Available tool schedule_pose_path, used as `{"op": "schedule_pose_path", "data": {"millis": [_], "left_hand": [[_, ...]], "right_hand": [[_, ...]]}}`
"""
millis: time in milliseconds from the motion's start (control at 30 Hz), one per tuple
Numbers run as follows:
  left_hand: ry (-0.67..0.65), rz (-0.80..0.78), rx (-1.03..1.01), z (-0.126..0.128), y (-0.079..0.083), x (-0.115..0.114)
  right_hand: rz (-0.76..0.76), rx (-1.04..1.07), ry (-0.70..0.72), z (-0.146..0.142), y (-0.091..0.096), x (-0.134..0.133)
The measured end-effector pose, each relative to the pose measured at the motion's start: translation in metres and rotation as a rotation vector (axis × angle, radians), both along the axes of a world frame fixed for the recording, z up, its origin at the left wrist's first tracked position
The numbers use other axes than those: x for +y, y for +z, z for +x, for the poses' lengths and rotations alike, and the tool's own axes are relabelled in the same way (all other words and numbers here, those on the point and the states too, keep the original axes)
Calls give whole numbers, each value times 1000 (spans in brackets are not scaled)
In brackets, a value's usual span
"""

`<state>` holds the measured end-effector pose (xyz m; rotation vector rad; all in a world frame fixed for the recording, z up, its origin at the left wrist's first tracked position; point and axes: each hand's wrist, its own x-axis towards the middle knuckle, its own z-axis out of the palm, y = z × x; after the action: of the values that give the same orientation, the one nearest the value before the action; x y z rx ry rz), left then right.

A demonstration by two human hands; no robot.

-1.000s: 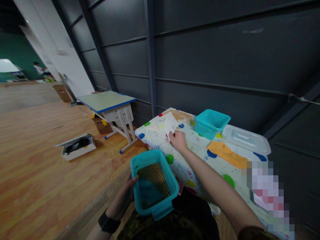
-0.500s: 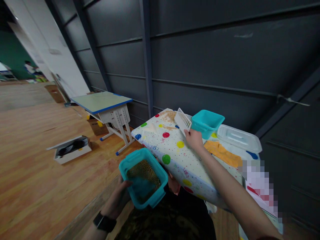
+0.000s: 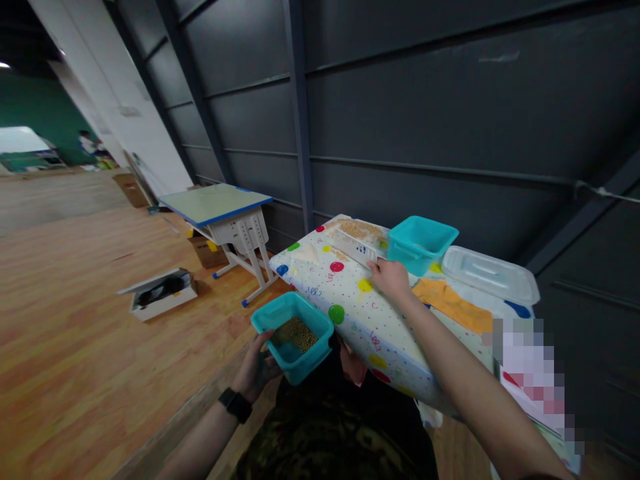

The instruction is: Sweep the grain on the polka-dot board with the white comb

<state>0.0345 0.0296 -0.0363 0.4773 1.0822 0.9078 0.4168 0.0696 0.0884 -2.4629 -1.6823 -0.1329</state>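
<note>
My left hand point(image 3: 256, 368) grips the left side of a teal plastic container point(image 3: 309, 369), thumb over its rim, held off the table's front edge. Inside it lie tan, bean-like grains point(image 3: 299, 333), gathered toward the right. My right hand point(image 3: 391, 277) is closed on the near end of a white slotted plastic scraper point(image 3: 355, 247). The scraper is tilted low over the tablecloth, in front of a spread pile of similar grains point(image 3: 361, 231). Right of that pile stands a second teal container point(image 3: 419, 257); its bottom is hidden from this angle.
A balloon-patterned cloth covers the table point(image 3: 320, 283). An orange cloth point(image 3: 453, 303) and a clear lid point(image 3: 493, 273) lie on its right side. Behind rises a dark panelled wall point(image 3: 430, 100). A desk point(image 3: 215, 202) and an open white box point(image 3: 167, 297) stand left.
The white scraper has swung down from upright to low against the tablecloth beside the grains. The held container has risen slightly and tilted, and its grains have shifted. The view has turned slightly left.
</note>
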Motion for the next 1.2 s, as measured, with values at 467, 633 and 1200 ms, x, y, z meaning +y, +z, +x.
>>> {"op": "schedule_pose_path", "data": {"millis": [467,633,1200], "left_hand": [[12,114,120,20,7,-13],[8,123,103,22,16,-13],[9,122,93,24,30,-10]], "right_hand": [[6,-54,-9,-4,-2,-6],[-42,-75,-11,-4,-2,-8],[-33,-55,-42,-10,0,-11]]}}
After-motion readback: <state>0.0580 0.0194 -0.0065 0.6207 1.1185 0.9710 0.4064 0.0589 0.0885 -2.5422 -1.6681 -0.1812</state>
